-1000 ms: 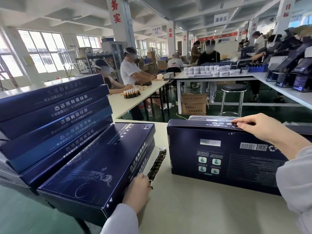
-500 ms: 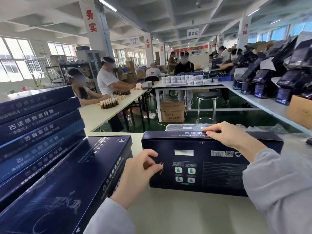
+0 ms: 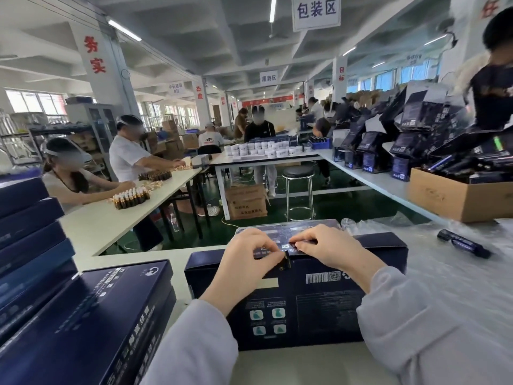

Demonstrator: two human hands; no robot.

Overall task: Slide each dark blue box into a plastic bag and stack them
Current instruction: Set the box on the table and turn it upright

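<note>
Box stands on its long edge on the table before you, its top edge under both hands: your left hand pinches a small dark strip there, and your right hand curls its fingers onto that edge just beside it.

Bright, even daylight from windows plus ceiling strip lights (edges bowed by wide-angle, slightly soft).

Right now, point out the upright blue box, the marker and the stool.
upright blue box (image 3: 319,309): head view, on its front face
marker (image 3: 463,244): head view, middle of its barrel
stool (image 3: 298,171): head view, on its black seat
</note>
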